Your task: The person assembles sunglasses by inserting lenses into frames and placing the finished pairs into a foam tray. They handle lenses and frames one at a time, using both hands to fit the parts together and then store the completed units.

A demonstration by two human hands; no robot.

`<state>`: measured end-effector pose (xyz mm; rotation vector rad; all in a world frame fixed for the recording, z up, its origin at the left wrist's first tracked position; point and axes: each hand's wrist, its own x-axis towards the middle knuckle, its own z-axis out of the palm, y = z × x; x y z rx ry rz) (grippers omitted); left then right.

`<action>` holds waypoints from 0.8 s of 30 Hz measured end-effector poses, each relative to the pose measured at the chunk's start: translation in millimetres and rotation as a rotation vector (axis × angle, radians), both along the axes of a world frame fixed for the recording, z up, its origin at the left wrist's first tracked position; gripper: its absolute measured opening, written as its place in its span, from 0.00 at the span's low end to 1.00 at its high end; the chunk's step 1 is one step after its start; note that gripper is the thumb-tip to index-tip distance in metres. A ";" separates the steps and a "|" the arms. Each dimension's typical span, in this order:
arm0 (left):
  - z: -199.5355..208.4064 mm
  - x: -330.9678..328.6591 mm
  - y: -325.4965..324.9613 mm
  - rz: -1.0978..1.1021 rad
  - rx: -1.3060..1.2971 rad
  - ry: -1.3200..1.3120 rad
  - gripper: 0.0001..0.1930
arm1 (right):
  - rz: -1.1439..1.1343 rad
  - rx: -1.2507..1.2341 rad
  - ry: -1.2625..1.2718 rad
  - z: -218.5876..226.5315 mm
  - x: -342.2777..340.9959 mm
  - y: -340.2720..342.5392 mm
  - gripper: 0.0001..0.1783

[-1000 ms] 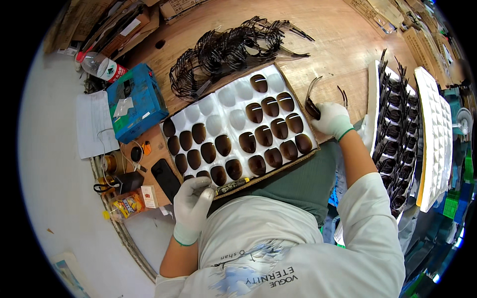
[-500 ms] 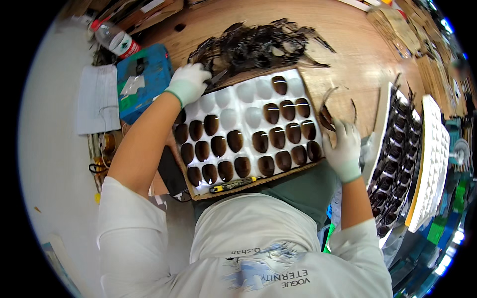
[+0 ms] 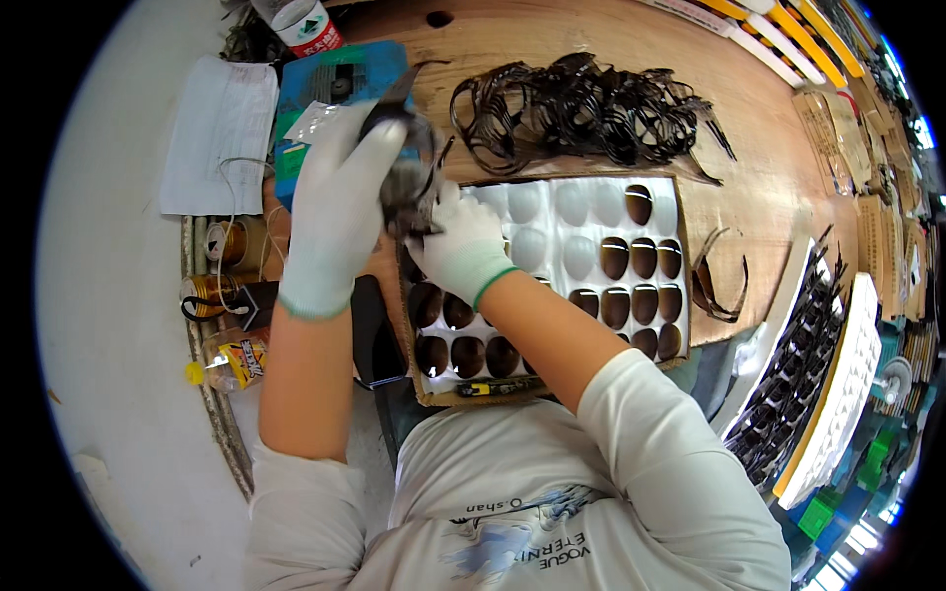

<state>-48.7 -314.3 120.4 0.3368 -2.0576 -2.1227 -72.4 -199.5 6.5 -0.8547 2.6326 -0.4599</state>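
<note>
My left hand, in a white glove, is closed around a dark glasses frame held above the tray's upper left corner; motion blurs it. My right hand, also gloved, reaches across the tray with its fingers pinched on the frame's lower end. Below lies a white pocketed tray in a cardboard box. Brown lenses fill many of its pockets; several upper ones are bare. Behind the tray is a tangled heap of dark glasses frames. Another brown glasses frame rests on the table right of the tray.
A blue box and a bottle stand at the back left, beside paper sheets. A black phone lies left of the tray. A yellow-and-black cutter sits along its front edge. Racks of dark frames stand at right.
My left hand has come back from the heap and now has a dark frame. My right hand has left the brown frame at right and crossed left to the held one. The view has shifted.
</note>
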 end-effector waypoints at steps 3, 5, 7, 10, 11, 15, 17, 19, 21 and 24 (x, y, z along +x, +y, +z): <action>-1.3 54.1 -6.3 0.034 0.322 0.088 0.19 | -0.125 0.113 -0.016 -0.5 -4.6 -20.9 0.22; -3.7 85.5 -1.6 0.046 0.390 0.037 0.26 | -0.134 0.067 0.037 -3.0 -1.5 -23.2 0.21; -10.3 117.9 7.8 0.054 0.364 0.072 0.33 | -0.123 -0.048 0.070 0.3 4.7 -19.6 0.19; 4.0 139.7 28.9 0.028 0.401 0.158 0.41 | 0.002 -0.359 0.142 -20.1 14.5 -9.6 0.18; 10.9 146.2 34.8 0.016 0.425 0.188 0.43 | 0.050 -0.445 0.163 -21.9 22.6 -3.4 0.18; 28.2 166.7 29.0 -0.309 0.139 -0.090 0.29 | 0.050 -0.623 0.271 -7.9 72.7 72.1 0.28; 26.4 185.1 43.8 -0.264 0.153 -0.091 0.22 | -0.023 -0.562 0.122 -1.9 102.4 121.4 0.30; 18.4 196.4 58.3 -0.239 0.239 -0.100 0.18 | -0.115 -0.444 0.112 0.2 122.5 171.1 0.26; 6.5 201.7 69.7 -0.299 0.314 -0.108 0.16 | -0.023 -0.447 0.244 4.0 130.7 218.0 0.23; 5.9 201.0 85.7 -0.492 0.100 -0.068 0.13 | 0.079 -0.533 0.332 -12.5 134.5 266.1 0.21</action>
